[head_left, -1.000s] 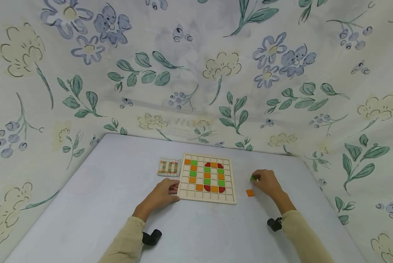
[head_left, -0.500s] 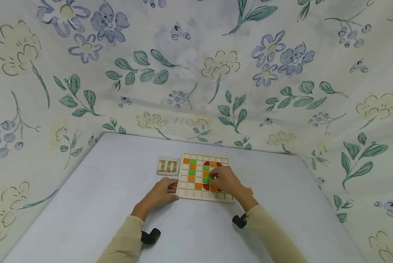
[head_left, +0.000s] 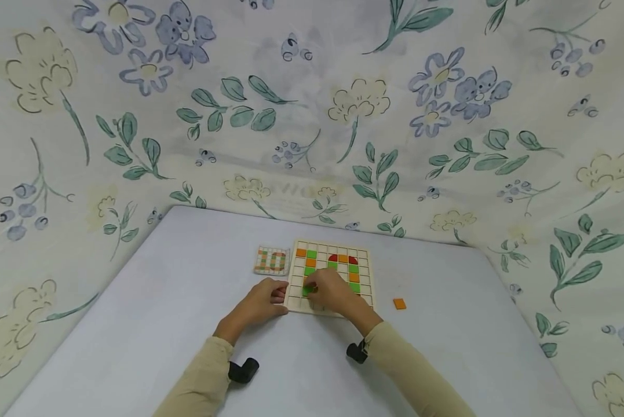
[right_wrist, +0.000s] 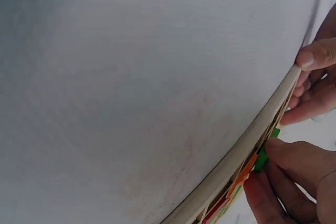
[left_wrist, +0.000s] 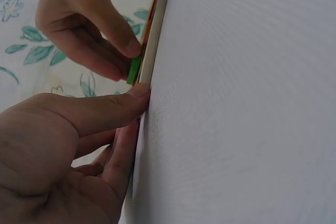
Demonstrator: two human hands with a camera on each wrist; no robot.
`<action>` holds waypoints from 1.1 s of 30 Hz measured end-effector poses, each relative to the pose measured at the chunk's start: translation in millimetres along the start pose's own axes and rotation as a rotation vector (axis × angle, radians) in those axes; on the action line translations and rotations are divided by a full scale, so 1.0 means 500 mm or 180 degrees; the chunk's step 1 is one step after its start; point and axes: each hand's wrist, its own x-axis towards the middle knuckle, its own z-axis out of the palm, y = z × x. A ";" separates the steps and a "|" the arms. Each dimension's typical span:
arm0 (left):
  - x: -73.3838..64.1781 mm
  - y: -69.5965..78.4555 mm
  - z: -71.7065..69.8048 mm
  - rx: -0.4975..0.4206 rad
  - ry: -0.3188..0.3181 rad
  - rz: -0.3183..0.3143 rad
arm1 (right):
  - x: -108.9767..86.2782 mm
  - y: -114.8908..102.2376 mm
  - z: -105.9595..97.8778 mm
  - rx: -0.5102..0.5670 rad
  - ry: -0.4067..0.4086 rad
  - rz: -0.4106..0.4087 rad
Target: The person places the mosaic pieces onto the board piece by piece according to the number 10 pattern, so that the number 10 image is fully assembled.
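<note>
A square wooden grid board (head_left: 365, 272) lies on the table, with orange, green and red tiles set in several of its cells. My right hand (head_left: 334, 292) reaches over the board and covers part of the pattern. Between its thumb and fingers it pinches a green square tile (left_wrist: 134, 71), tilted at the board's lower left cells. The thumb and fingers of my left hand (head_left: 259, 302) hold the board at its near left corner. In the right wrist view, the left thumb (right_wrist: 314, 56) presses against the board's edge (right_wrist: 231, 161).
A small pattern card (head_left: 272, 260) with a coloured grid lies just left of the board. One loose orange tile (head_left: 399, 304) rests on the white table (head_left: 447, 324) to the right. Floral cloth (head_left: 353, 133) rises behind the table's back edge.
My right hand has carried the green tile from the table at the right, leftward across the board to its lower left cells. The left hand has stayed at the board's corner.
</note>
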 end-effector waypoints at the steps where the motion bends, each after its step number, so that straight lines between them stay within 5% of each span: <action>1: 0.001 0.001 0.000 -0.0001 -0.0004 -0.0018 | 0.000 0.001 0.002 -0.0011 -0.0002 0.0017; 14: 0.001 -0.002 0.003 0.0029 -0.0001 -0.0033 | -0.002 0.002 0.009 0.0035 -0.0027 0.0103; 23: 0.004 0.000 0.004 0.0006 0.0003 -0.0019 | -0.006 -0.003 0.015 -0.0173 -0.0097 -0.0276; 33: 0.006 0.002 0.005 0.0003 0.0005 -0.0028 | 0.000 0.017 0.020 0.0153 -0.0075 -0.0165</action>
